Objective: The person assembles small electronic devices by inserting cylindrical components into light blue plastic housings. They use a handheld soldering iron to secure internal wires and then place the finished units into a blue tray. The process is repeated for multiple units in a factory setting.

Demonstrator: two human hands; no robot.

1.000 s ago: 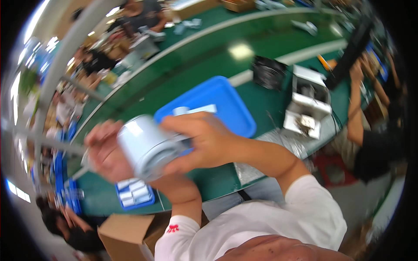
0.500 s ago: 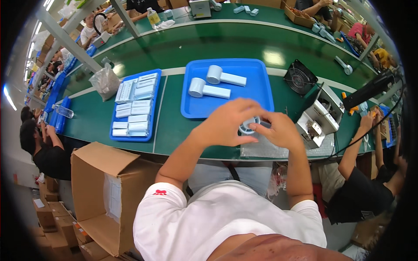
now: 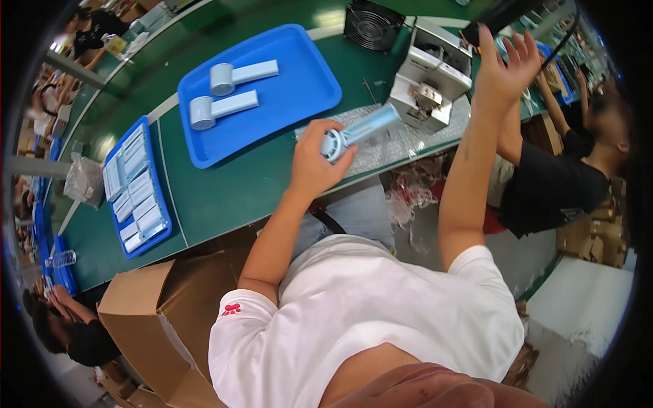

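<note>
In my left hand [image 3: 311,162] is a light blue handheld fan housing [image 3: 373,127], gripped by its round ribbed head. Its open, hollow handle points away to the right, over a bubble-wrap sheet [image 3: 360,165]. My right hand [image 3: 502,76] is raised at the upper right with fingers spread and nothing visible in it. Just beyond its fingertips is a black cylindrical tool [image 3: 495,22] with a cable, and I cannot tell whether they touch. Two more light blue fan housings, one farther [image 3: 252,71] and one nearer [image 3: 235,103], lie in a blue tray [image 3: 286,126].
A metal fixture [image 3: 432,75] stands right of the tray, beside a black square cooling fan [image 3: 373,26]. On the left, a smaller blue tray [image 3: 165,233] holds several light blue parts near a plastic bag [image 3: 84,180]. An open carton [image 3: 136,292] stands below the table edge. A co-worker [image 3: 558,183] sits at right.
My hands have come apart. The left keeps the fan housing, now with its handle in sight, while the right has let go and reached up and right. My view has turned toward the right.
</note>
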